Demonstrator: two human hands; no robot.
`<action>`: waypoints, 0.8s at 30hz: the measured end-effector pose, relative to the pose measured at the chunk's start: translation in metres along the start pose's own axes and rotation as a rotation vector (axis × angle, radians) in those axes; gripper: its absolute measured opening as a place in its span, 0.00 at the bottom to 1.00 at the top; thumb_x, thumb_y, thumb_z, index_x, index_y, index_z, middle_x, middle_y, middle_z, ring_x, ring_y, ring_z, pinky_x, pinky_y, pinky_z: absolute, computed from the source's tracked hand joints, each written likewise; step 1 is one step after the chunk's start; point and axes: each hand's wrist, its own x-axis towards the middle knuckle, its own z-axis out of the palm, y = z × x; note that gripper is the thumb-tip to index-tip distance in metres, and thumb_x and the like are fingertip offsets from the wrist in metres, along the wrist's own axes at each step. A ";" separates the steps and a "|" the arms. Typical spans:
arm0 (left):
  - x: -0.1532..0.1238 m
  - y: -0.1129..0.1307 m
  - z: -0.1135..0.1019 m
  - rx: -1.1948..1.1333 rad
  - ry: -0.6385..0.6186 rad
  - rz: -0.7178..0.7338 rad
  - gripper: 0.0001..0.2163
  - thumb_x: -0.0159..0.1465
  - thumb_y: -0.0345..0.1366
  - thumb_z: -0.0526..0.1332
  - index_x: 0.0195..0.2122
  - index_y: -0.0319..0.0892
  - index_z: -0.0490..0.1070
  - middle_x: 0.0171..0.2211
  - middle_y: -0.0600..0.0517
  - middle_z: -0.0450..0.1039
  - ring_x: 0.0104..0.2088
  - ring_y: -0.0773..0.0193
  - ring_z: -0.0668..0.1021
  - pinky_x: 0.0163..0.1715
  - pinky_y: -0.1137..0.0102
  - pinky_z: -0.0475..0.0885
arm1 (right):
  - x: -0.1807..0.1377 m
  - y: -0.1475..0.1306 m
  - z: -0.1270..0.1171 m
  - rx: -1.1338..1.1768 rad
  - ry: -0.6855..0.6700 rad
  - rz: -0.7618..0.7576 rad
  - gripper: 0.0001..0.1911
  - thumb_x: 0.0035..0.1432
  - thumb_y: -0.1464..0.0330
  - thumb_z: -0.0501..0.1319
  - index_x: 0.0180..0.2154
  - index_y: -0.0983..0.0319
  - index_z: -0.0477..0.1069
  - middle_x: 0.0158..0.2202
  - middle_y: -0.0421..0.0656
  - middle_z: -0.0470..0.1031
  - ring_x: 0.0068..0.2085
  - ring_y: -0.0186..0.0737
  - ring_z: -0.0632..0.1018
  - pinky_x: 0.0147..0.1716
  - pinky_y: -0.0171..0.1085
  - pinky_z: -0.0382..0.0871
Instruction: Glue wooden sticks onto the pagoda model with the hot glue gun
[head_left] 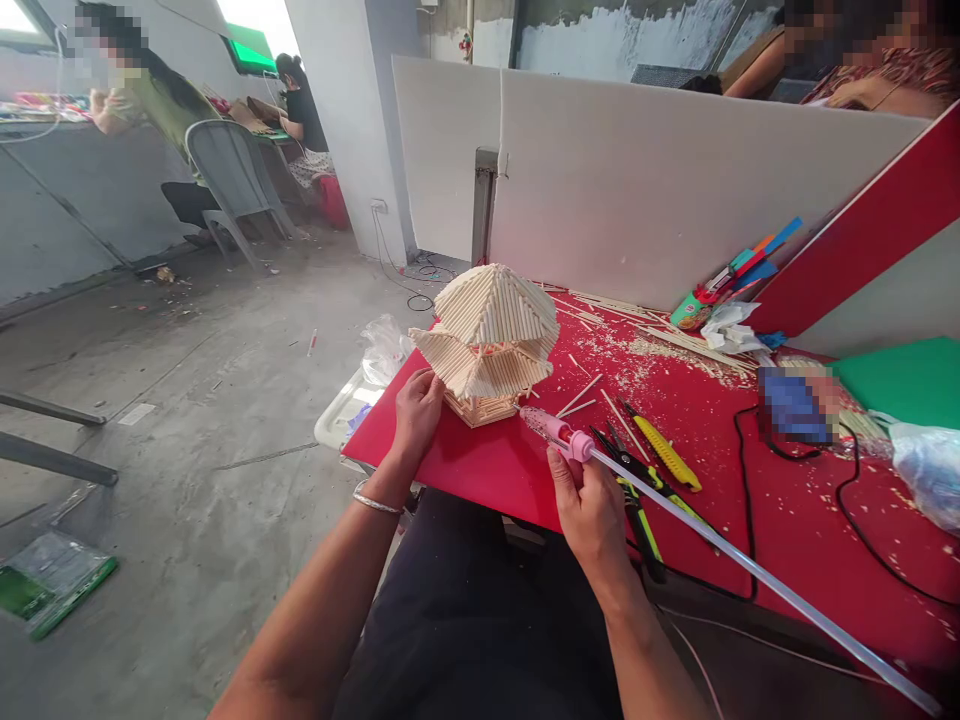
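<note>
- At the far left, beyond the bare floor (247,400), a grey chair (225,160) is occupied by a co-worker bent over a ledge.
- Beside the worktop's left edge, a white tray (328,428) is seen, with a clear plastic bag (385,348) resting at its far end.
- The left hand (418,408) is closed about the left side of the base under the lower eave; its fingertips are partly hidden, so the exact grip cannot be told. Of the two hands, this one is nearer to the model.
- The stick model (495,350), double-roofed and upright, is set near the left end of the red worktop (502,475), between the hands, ahead and to the right of the left hand.
- The pink glue gun (559,432) is aimed leftward and slightly away from the body, its nozzle brought just beside the right side of the model's base; whether contact is made cannot be told.
- The gun's handle is gripped by the right hand (590,505), with the model lying ahead and to its left. The gun's long axis is continued by a translucent glue stick (750,562), slanted back to the lower right.
- Right of the gun, a yellow cutter (664,450) is laid near green-handled pliers (641,525).
- Farther right, a green container (686,312) is tilted among wooden scraps.
</note>
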 end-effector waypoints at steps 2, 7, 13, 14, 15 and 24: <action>0.000 0.000 0.000 -0.003 -0.002 0.001 0.13 0.62 0.40 0.56 0.26 0.42 0.76 0.35 0.49 0.77 0.38 0.58 0.77 0.37 0.68 0.69 | 0.000 0.000 0.000 0.000 -0.002 0.002 0.27 0.64 0.49 0.51 0.42 0.64 0.75 0.40 0.54 0.80 0.40 0.47 0.79 0.39 0.42 0.72; -0.001 0.002 0.000 -0.013 -0.005 0.007 0.12 0.61 0.39 0.56 0.26 0.42 0.76 0.34 0.50 0.77 0.36 0.59 0.77 0.37 0.68 0.69 | -0.002 0.000 0.000 -0.009 -0.017 0.003 0.27 0.64 0.50 0.51 0.43 0.66 0.75 0.39 0.54 0.80 0.39 0.47 0.80 0.39 0.42 0.72; -0.002 0.003 0.000 -0.021 -0.006 0.003 0.12 0.61 0.39 0.55 0.26 0.42 0.75 0.32 0.51 0.77 0.35 0.60 0.77 0.36 0.68 0.69 | -0.005 0.000 0.001 0.006 -0.024 -0.006 0.26 0.64 0.50 0.52 0.44 0.65 0.75 0.41 0.54 0.80 0.42 0.47 0.80 0.43 0.43 0.72; -0.002 0.003 0.000 -0.019 -0.005 0.000 0.12 0.61 0.39 0.55 0.26 0.42 0.75 0.32 0.51 0.77 0.34 0.60 0.77 0.35 0.69 0.69 | -0.005 0.000 0.000 0.009 -0.021 -0.008 0.27 0.64 0.50 0.52 0.44 0.66 0.75 0.41 0.54 0.80 0.42 0.47 0.80 0.43 0.42 0.72; -0.002 0.003 0.000 -0.017 -0.005 -0.003 0.12 0.61 0.39 0.55 0.26 0.42 0.75 0.31 0.51 0.77 0.34 0.60 0.77 0.35 0.69 0.69 | -0.005 0.000 0.000 0.009 -0.017 -0.008 0.27 0.64 0.50 0.52 0.44 0.66 0.75 0.41 0.54 0.80 0.42 0.47 0.80 0.43 0.42 0.72; -0.003 0.010 -0.003 0.019 -0.013 -0.015 0.12 0.61 0.39 0.55 0.25 0.41 0.73 0.29 0.51 0.76 0.33 0.61 0.76 0.33 0.70 0.67 | -0.004 0.004 0.001 -0.021 0.023 0.018 0.28 0.64 0.49 0.51 0.41 0.66 0.75 0.38 0.54 0.80 0.38 0.45 0.79 0.38 0.39 0.70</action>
